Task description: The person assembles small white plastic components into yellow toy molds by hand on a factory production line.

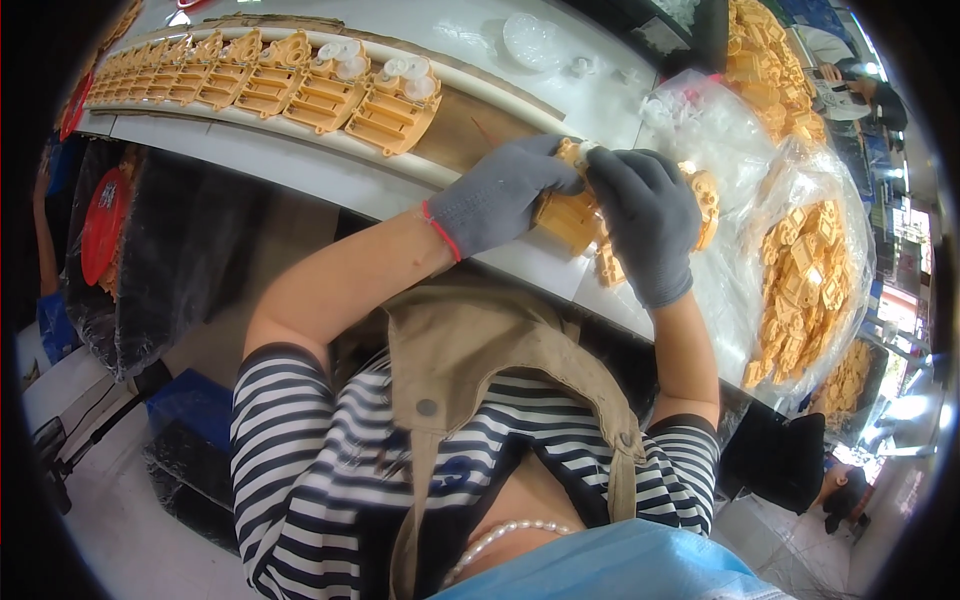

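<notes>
Both of my hands wear grey gloves and meet over a yellow plastic housing above the white table's near edge. My left hand grips its left side, thumb and fingers closed. From the right, my right hand closes over the top of the same housing, its fingertips near a small whitish piece at the upper end. The fingers hide much of the part. More yellow plastic parts lie just beyond my right hand, partly covered by it.
Similar yellow housings stand in a long row on a belt strip to the left; the nearest carry clear round pieces. A clear bag of yellow parts sits at right, another yellow heap behind. Clear discs lie at the back.
</notes>
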Demonstrator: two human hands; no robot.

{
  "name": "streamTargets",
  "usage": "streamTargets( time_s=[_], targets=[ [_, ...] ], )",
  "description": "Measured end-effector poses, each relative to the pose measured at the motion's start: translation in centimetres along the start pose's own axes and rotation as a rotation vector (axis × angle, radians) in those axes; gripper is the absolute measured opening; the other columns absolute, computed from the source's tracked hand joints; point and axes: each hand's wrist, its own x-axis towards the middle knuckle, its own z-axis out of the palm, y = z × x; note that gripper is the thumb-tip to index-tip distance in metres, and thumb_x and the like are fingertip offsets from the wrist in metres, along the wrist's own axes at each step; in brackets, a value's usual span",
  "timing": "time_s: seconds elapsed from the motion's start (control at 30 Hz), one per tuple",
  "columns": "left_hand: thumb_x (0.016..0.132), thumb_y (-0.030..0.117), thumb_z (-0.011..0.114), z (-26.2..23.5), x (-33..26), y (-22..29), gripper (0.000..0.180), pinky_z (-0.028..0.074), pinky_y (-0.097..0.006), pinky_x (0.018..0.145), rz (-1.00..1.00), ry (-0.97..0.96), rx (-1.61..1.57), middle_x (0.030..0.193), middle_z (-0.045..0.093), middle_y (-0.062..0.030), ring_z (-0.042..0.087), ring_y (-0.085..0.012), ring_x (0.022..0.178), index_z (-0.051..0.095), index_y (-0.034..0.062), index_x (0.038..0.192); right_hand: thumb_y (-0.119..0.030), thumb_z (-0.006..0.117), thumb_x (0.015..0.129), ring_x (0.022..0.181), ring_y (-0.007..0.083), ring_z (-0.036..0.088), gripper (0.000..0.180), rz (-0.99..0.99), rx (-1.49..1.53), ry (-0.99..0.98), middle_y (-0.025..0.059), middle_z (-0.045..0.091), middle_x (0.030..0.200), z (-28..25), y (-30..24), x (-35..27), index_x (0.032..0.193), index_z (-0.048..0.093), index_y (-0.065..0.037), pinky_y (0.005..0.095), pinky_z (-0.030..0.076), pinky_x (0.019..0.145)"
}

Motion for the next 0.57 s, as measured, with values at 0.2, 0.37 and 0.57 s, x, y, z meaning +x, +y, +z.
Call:
streamTargets(
  time_s=[0.2, 0.37, 0.57],
  targets=[
    [0.096, 0.013, 0.052, 1.0, 0.5, -0.1, 0.027, 0.051, -0.033, 0.091, -0.687, 0.042, -0.974, 0.111, 0.062, -0.0085, 0.062, -0.0202, 0.104, 0.057, -0.0009, 0.119, -0.009, 0.067, 0.085, 0.08, 0.0234, 0.064, 0.019, 0.118, 0.149, -0.129, 0.0081, 0.067, 0.085, -0.9, 0.4, -0.3, 0.104, 0.071, -0.008, 0.0323, 0.05, 0.069],
    [0.102, 0.025, 0.04, 2.0, 0.6, -0.9, 0.039, 0.051, -0.034, 0.097, -0.629, 0.117, -0.815, 0.121, 0.061, -0.0123, 0.061, -0.02, 0.113, 0.052, -0.0026, 0.127, -0.005, 0.065, 0.088, 0.082, 0.0168, 0.067, 0.02, 0.367, 0.344, 0.02, 0.0094, 0.07, 0.091, -1.4, 0.4, -2.2, 0.107, 0.069, -0.005, 0.0264, 0.05, 0.073],
    [0.1, 0.032, 0.044, 1.9, 0.1, -2.2, 0.048, 0.05, -0.033, 0.099, -0.633, -0.018, -0.667, 0.127, 0.059, -0.0135, 0.06, -0.0221, 0.115, 0.048, -0.0029, 0.133, -0.026, 0.076, 0.081, 0.079, 0.0165, 0.068, 0.034, 0.853, 0.197, -0.237, 0.0105, 0.071, 0.09, -2.2, 4.2, -8.1, 0.108, 0.069, -0.007, 0.0308, 0.053, 0.073]
  ],
)
